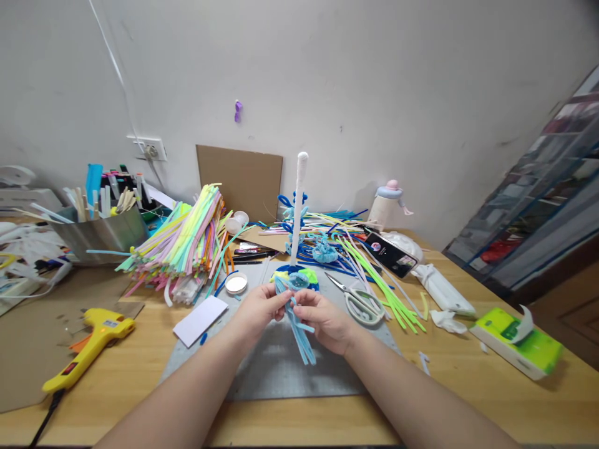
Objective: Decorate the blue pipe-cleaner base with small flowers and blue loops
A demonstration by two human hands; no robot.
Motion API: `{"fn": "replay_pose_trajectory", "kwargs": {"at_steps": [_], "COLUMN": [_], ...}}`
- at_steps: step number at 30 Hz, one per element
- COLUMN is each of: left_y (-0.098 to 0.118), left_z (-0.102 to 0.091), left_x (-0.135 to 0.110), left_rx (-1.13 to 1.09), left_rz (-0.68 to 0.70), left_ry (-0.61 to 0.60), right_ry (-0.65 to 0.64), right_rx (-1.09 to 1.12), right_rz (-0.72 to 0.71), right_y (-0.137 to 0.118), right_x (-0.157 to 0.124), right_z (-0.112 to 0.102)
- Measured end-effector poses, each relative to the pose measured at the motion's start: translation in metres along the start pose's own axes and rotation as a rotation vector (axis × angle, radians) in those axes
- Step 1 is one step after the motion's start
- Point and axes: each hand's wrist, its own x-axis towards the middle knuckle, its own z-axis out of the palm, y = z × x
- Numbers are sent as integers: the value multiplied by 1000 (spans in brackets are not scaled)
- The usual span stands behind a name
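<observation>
Print shows on the green packet (pixel 519 342) at the lower right of the frame, but it is too blurred to read. The yellow glue gun (pixel 87 349) at the lower left bears a small pale label, and the dark phone (pixel 392 253) right of centre shows a round picture; their lettering is too small to make out.

At the centre of the frame, the left hand (pixel 262 304) pinches a bunch of light-blue fuzzy strips (pixel 300 343), thumb and fingertips together on it. The right hand (pixel 326 319) is also closed on the bunch, just beside the left; its fingertips seem to grip one strip, though the overlap makes this hard to tell. The loose ends hang down between the hands.

Below them, the grey mat (pixel 285 381) shows its surface as far as its straight front edge at lower centre, with wooden tabletop (pixel 468 399) running beyond. Room is tighter elsewhere: a white rod (pixel 298 212) stands just behind the hands, scissors (pixel 365 305) lie near the right hand, and a white card (pixel 200 320) lies left of the left forearm.
</observation>
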Motion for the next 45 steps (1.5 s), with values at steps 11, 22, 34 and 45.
{"fn": "replay_pose_trajectory", "kwargs": {"at_steps": [11, 22, 34, 45], "left_y": [-3, -1, -2, -2], "left_z": [1, -1, -1, -1], "left_x": [-1, -1, -1, 1], "left_rx": [30, 17, 44, 59], "left_rz": [5, 4, 33, 74], "left_ry": [18, 24, 34, 46], "right_ry": [-44, 4, 53, 20], "right_rx": [-56, -50, -64, 17], "right_rz": [73, -65, -21, 3], "right_y": [-4, 4, 2, 1], "right_x": [-1, 2, 1, 2], "right_z": [-1, -3, 0, -1]}}
